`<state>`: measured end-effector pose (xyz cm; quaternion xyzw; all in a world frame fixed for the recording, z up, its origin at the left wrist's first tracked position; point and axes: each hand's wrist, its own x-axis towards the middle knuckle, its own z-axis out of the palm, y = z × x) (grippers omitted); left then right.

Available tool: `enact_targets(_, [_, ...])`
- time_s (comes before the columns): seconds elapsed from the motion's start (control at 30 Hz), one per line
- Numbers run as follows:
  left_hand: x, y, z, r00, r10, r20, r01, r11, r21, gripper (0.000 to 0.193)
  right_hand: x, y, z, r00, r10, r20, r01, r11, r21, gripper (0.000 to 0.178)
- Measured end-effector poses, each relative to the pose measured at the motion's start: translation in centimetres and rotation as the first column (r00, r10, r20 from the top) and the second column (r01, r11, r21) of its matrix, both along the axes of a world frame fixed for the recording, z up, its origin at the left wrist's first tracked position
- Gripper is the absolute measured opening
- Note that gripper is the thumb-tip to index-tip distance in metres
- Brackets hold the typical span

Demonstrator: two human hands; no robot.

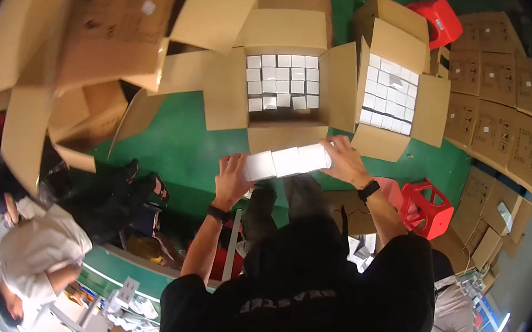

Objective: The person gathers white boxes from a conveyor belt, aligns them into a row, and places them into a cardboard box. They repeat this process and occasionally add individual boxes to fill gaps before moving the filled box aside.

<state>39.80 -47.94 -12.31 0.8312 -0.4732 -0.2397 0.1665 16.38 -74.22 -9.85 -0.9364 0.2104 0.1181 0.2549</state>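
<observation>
A short row of small white boxes is pressed end to end between my two hands in front of my body. My left hand grips the left end of the row, and my right hand clasps the right end. Just beyond the row stands an open cardboard carton with its flaps folded out. Rows of white boxes fill most of it, and a dark strip shows along its near side. To the right, a second open carton holds tightly packed white boxes.
Large cartons crowd the left, their flaps jutting out. Stacked closed cartons line the right side. Red plastic stools stand at right and far right. Other people work at lower left and lower right. The floor is green.
</observation>
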Motion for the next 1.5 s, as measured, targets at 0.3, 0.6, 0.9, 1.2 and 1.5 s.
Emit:
enact_targets(0.3, [9.5,-17.9,-22.4,0.984,-0.151,0.100,0.131,0.975,0.180,0.079,5.5,-13.3,-26.1,0.980,-0.192,-0.044,0.196,0.973,0.122,0.079])
enact_targets(0.6, [7.7,-23.0,-24.2,0.932,-0.328,0.156,0.254,0.895,0.366,0.074,2.7,-15.2,-34.2,0.966,-0.251,0.061,0.239,0.958,0.160,0.075])
enact_targets(0.9, [9.1,-24.0,-23.6,0.952,-0.303,0.038,0.279,0.915,0.290,0.075,3.0,-17.1,-33.5,0.975,-0.215,-0.047,0.218,0.911,0.349,0.076])
enact_targets(1.2, [9.0,-20.0,-27.7,0.951,-0.129,-0.281,0.225,0.912,0.343,0.080,3.8,-17.5,-33.3,0.978,-0.113,-0.175,0.172,0.911,0.375,0.080])
enact_targets(1.5, [12.7,-23.1,-36.9,0.867,-0.095,-0.490,0.286,0.899,0.332,0.089,4.9,-19.6,-41.5,0.954,-0.054,-0.296,0.202,0.843,0.499,0.089])
